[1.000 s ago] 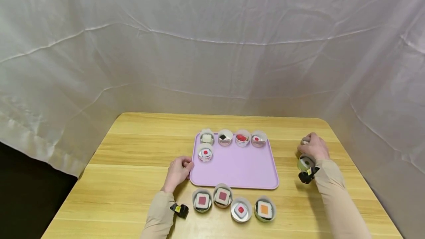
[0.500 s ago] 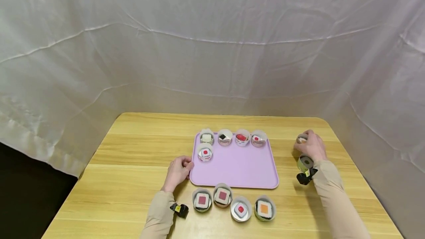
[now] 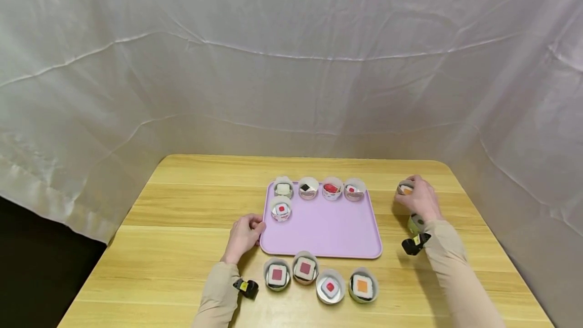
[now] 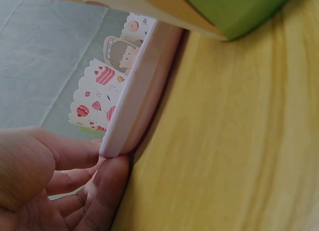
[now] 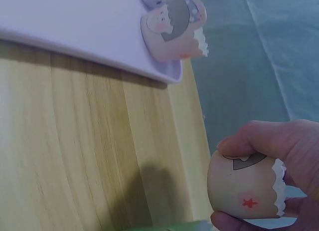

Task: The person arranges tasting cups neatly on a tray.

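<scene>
My right hand (image 3: 423, 200) grips a small paper baking cup (image 5: 244, 188) by its sides, right of the lilac tray (image 3: 328, 232). Inside the cup is a white sushi-like piece with an orange centre (image 3: 405, 190). In the right wrist view the cup appears lifted, with a shadow on the wood. Partly hidden by that forearm, a green cup (image 3: 415, 223) stands on the table. My left hand (image 3: 244, 237) pinches the tray's left rim between thumb and fingers, as the left wrist view shows at the tray edge (image 4: 144, 86). Several filled cups stand along the tray's back and left, including a red-topped one (image 3: 332, 189).
In front of the tray stand several cups with square pieces, such as one with an orange middle (image 3: 363, 286) and one with a red dot (image 3: 330, 287). The wooden table (image 3: 182, 247) is enclosed by a pale cloth curtain (image 3: 291, 90) at the back and sides.
My right hand has moved a little left toward the tray, carrying the cup with it; the orange centre has come into view. The left hand stays on the tray rim.
</scene>
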Demonstrator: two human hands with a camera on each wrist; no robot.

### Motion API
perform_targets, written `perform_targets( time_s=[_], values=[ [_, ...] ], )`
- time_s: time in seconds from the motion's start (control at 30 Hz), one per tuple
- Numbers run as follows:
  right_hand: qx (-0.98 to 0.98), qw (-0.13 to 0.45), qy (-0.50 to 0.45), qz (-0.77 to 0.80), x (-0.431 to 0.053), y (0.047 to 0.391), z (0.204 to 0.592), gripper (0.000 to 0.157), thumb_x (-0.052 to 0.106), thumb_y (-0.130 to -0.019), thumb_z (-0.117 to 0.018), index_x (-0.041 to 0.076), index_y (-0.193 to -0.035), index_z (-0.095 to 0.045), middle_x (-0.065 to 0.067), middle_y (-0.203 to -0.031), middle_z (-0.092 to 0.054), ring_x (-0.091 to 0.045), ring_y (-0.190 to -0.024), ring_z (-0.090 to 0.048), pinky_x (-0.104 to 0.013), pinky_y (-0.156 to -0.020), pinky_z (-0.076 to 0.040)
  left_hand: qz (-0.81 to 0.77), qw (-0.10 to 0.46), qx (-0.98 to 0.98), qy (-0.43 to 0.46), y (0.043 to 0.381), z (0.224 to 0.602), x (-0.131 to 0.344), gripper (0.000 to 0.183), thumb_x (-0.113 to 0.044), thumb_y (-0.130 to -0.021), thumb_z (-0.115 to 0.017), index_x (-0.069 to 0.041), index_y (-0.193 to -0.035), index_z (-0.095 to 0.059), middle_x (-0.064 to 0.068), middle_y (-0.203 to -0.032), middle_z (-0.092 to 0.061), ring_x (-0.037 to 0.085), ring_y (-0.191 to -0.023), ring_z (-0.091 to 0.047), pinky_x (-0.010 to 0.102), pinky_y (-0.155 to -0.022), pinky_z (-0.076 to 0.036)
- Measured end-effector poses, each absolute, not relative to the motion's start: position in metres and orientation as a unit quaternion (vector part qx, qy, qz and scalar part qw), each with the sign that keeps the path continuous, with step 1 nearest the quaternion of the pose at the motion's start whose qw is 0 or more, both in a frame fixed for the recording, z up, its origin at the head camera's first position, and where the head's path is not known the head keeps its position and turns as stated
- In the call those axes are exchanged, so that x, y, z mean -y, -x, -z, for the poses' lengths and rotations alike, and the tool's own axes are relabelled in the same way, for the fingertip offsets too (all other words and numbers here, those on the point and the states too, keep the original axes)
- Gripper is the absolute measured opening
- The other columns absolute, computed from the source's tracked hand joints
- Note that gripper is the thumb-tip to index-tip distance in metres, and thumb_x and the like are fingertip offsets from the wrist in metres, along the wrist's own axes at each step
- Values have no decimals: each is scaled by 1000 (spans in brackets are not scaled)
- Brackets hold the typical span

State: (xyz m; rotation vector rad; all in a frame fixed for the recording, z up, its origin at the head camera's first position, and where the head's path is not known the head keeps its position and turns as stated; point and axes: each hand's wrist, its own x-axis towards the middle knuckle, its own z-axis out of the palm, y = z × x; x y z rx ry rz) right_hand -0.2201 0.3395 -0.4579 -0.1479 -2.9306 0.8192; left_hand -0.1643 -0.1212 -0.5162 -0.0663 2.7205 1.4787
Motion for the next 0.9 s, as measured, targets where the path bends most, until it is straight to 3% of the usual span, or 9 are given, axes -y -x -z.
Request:
perform_targets(
  time_s=[0.47, 0.9],
  values=[
    [961, 47, 19, -272, -316, 218, 453, 61, 22, -80, -75, -8, -127, -51, -36, -124, -60, -49, -111, -58, -62, -94, -49, -474, 19, -880, 24, 163, 515, 120, 21, -9, -92, -65, 3, -108, -70, 7, -78, -64, 8, -55, -58, 23, -51, -55],
    [956, 44, -15, -290, -289, 213, 448, 55, 22, -82, -76, -5, -124, -53, -32, -123, -62, -46, -109, -60, -59, -92, -50, -479, 17, -877, 21, 164, 517, 121, 22, -9, -92, -65, 4, -109, -70, 7, -79, -65, 9, -59, -58, 24, -52, -56]
  ],
)
